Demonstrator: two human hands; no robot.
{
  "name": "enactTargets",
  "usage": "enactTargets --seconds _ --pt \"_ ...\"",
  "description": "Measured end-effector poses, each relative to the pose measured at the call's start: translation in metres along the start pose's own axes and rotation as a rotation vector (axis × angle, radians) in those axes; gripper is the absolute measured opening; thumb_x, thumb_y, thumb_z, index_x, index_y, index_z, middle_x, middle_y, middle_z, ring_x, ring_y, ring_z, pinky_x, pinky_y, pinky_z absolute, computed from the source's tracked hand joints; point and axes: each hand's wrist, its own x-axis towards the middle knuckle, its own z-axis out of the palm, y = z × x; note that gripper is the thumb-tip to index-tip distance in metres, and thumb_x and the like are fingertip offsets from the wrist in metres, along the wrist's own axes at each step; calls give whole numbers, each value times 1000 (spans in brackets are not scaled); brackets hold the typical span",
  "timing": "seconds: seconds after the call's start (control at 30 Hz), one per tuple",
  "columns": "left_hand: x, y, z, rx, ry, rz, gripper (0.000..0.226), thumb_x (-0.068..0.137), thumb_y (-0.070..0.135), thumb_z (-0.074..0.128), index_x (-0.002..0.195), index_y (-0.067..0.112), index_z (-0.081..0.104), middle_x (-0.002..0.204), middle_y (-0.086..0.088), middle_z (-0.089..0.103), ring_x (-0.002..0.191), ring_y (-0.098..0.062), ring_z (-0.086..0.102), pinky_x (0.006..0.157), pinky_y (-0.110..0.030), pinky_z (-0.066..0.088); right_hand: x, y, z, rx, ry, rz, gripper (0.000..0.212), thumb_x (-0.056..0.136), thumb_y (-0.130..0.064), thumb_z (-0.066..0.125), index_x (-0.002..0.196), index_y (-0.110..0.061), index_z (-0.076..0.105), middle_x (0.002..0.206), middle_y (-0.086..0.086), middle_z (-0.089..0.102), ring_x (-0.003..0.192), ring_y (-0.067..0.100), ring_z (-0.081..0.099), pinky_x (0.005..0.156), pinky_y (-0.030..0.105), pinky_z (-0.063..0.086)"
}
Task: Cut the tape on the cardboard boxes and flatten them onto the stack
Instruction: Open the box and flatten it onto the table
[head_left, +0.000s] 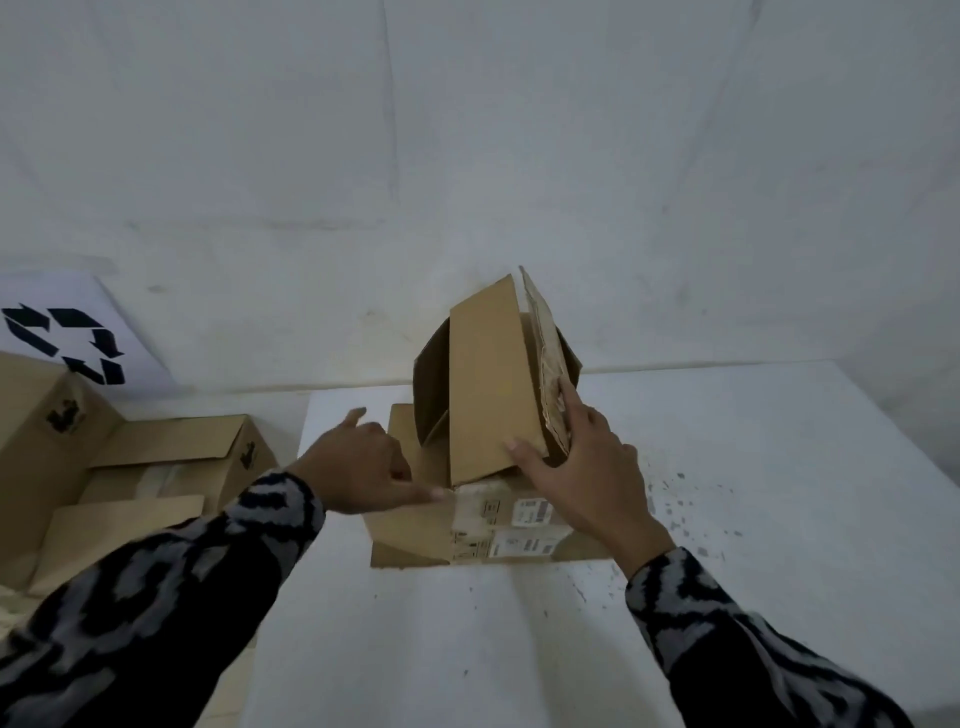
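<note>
A brown cardboard box (488, 384), opened and half collapsed, stands tilted on a stack of flattened cardboard (415, 530) in the middle of the white table. My right hand (576, 462) grips the box's lower right corner, thumb on the front panel and fingers on its torn side flap. My left hand (363, 462) hovers just left of the box, fingers loosely curled, index finger touching the top of the stack, holding nothing. White labels (524, 512) show on the stack's front. No cutter is visible.
The white table (727, 467) runs along a white wall, with dark specks on it to the right. At the left, below the table, are several cardboard boxes (171, 457) and a white sheet with a recycling symbol (72, 338).
</note>
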Motion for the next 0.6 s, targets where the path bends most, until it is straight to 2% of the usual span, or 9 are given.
enactTargets --seconds 0.03,0.1,0.13,0.2,0.3,0.4,0.53,0.6 --pt "-3 11 0 -25 -53 10 89 66 100 24 97 35 74 91 17 71 91 -1 61 112 -32 24 1 -1 -2 -46 -19 -17 101 69 -93 35 152 -43 4 141 -2 44 125 23 48 106 55 37" --pt "-4 31 6 -187 -106 -4 75 70 94 37 112 38 64 95 19 67 90 -5 62 91 -28 48 1 -2 -3 -105 -25 -68 100 72 -91 35 153 -40 6 142 -1 43 123 24 48 106 52 38" --pt "-2 40 10 -268 -76 -9 69 76 87 44 118 35 61 98 18 66 88 -6 62 83 -27 51 0 -2 -3 -116 -27 -90 98 74 -89 36 153 -38 7 144 -1 41 124 24 46 107 50 38" --pt "0 48 19 -321 44 -18 55 89 70 47 125 28 54 108 12 67 92 -11 62 81 -30 51 1 1 -4 -114 -60 -104 96 78 -86 36 155 -38 2 149 -1 35 128 24 42 110 51 35" --pt "0 46 32 -243 176 -61 52 93 66 42 126 27 53 109 6 69 94 -17 64 77 -32 50 6 4 -11 -172 -115 -96 100 76 -90 27 154 -38 -9 153 0 32 133 23 41 114 52 27" --pt "2 46 35 -247 231 -63 51 94 65 41 128 28 50 99 7 67 86 -16 62 71 -32 48 9 -2 -17 -274 -164 -86 100 79 -88 23 154 -35 -14 152 5 36 132 28 41 114 51 26" --pt "-6 53 28 -219 251 -80 48 95 62 44 127 26 50 71 14 48 64 -5 48 58 -26 37 6 -6 -27 -333 -228 -130 98 81 -86 18 154 -32 -18 152 10 36 134 30 39 115 51 24" --pt "-19 57 27 -215 272 -77 51 94 63 44 132 28 48 72 13 52 62 -5 47 56 -26 36 -4 -4 -33 -331 -229 -157 98 81 -86 16 154 -32 -19 150 10 38 134 28 39 116 50 22"
